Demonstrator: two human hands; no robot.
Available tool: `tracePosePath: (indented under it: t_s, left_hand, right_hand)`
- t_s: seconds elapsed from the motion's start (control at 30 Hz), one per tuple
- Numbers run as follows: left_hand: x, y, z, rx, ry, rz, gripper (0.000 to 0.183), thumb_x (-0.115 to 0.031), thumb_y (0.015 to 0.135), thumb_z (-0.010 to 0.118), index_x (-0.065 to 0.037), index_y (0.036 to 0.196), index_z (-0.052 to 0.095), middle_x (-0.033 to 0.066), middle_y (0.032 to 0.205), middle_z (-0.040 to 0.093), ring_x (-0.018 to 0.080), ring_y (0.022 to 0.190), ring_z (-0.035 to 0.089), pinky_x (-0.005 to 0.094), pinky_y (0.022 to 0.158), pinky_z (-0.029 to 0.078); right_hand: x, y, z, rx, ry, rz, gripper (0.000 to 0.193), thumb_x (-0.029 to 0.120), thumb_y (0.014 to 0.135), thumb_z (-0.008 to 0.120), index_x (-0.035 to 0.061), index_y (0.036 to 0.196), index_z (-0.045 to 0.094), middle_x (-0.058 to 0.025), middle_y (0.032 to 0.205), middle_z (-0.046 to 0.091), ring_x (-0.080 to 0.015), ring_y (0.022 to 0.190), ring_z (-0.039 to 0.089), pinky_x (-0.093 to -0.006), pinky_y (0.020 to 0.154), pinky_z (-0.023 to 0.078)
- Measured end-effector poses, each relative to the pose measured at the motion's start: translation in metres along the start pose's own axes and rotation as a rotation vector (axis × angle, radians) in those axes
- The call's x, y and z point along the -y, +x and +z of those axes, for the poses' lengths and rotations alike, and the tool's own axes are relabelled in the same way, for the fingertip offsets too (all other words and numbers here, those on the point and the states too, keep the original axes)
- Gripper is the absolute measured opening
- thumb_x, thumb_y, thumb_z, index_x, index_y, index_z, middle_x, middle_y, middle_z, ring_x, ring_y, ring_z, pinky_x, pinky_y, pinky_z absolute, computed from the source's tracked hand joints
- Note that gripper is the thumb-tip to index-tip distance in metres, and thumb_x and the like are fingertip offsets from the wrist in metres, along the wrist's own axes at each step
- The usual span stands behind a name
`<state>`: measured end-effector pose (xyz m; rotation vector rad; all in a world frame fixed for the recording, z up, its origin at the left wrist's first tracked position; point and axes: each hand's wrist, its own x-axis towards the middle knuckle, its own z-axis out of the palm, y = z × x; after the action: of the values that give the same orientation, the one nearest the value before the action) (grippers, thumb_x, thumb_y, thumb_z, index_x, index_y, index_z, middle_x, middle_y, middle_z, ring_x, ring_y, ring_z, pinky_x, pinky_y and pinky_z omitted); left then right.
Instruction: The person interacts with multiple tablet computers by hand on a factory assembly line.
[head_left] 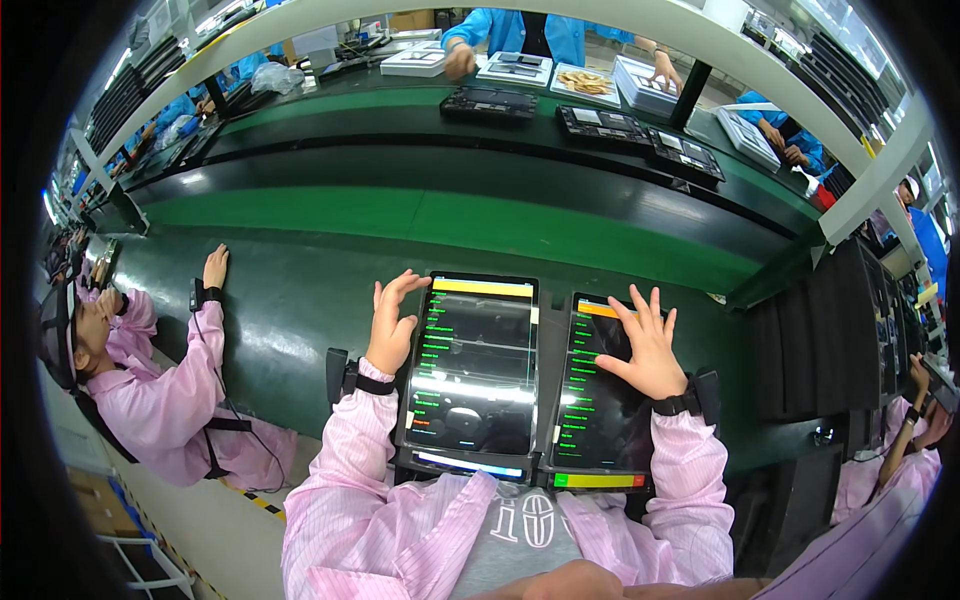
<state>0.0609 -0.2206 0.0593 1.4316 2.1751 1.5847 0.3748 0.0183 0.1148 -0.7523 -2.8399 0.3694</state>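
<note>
Two black tablets with lit screens lie side by side before me on the green bench. Along the upper left edge of the left tablet (478, 345) is my left hand (392, 325), fingers stretched out and tips close to the frame; whether they touch it I cannot tell. My right hand (650, 345) is spread over the upper right part of the right tablet (595, 425), hiding some of its screen. Both screens show rows of green text on black, under a yellow bar on the left and an orange one on the right. Neither hand holds anything.
Nearer my body, two more lit screens, one with a blue-white bar (470, 465) and one with a green-yellow-red bar (600, 482), show partly. Opened devices (605, 128) line the raised shelf. Black foam sheets (800, 340) stand at right. A co-worker in pink (170, 370) sits left.
</note>
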Motion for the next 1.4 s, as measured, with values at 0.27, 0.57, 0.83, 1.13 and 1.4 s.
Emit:
tracePosePath:
  t_s: [0.27,0.57,0.83,1.13,1.4]
  left_hand:
    - [-0.009,-0.056,-0.023,0.207,-0.223,-0.026,0.081,-0.003,0.071,0.057,0.0,0.145,0.022,0.0197,0.153,0.023,0.0328,0.144,0.019,0.0414,0.118,0.012]
    - [-0.023,-0.099,-0.031,0.446,-0.538,-0.224,0.1,0.0,0.073,0.062,-0.004,0.15,-0.002,0.0217,0.158,0.002,0.0318,0.147,0.002,0.0413,0.118,0.005]
    - [-0.028,-0.094,-0.035,0.479,-0.513,-0.186,0.1,0.002,0.068,0.056,-0.002,0.15,0.001,0.0208,0.158,0.002,0.0311,0.147,0.002,0.0403,0.118,0.005]
    - [-0.006,-0.037,-0.008,0.22,-0.316,-0.016,0.086,0.005,0.069,0.052,-0.001,0.148,0.017,0.0194,0.154,0.024,0.0337,0.142,0.027,0.0413,0.117,0.018]
    - [0.001,-0.016,-0.003,0.235,-0.181,0.039,0.083,0.005,0.07,0.051,-0.003,0.147,0.021,0.019,0.148,0.036,0.031,0.138,0.033,0.0373,0.116,0.019]
  right_hand:
    - [0.03,-0.039,-0.011,0.153,0.072,-0.078,0.113,0.06,0.061,0.078,0.0093,0.148,0.027,-0.0249,0.154,0.015,-0.0485,0.143,0.001,-0.0697,0.107,0.0]
    - [0.058,-0.048,-0.002,0.244,0.05,-0.122,0.12,0.057,0.056,0.083,0.008,0.149,0.025,-0.0238,0.155,0.013,-0.0484,0.143,0.003,-0.0709,0.106,0.003]
    - [0.044,-0.041,-0.004,0.183,0.056,-0.093,0.118,0.064,0.059,0.078,0.0073,0.148,0.026,-0.0243,0.155,0.013,-0.0489,0.143,0.001,-0.0706,0.107,0.001]
    - [0.028,-0.008,-0.005,0.117,0.002,0.005,0.099,0.059,0.067,0.075,0.0102,0.144,0.036,-0.0237,0.156,0.012,-0.0458,0.144,-0.001,-0.0661,0.109,-0.001]
    - [0.019,-0.006,0.004,0.069,-0.042,0.008,0.097,0.061,0.067,0.073,0.0126,0.143,0.038,-0.023,0.154,0.016,-0.0469,0.143,0.004,-0.0692,0.108,0.002]
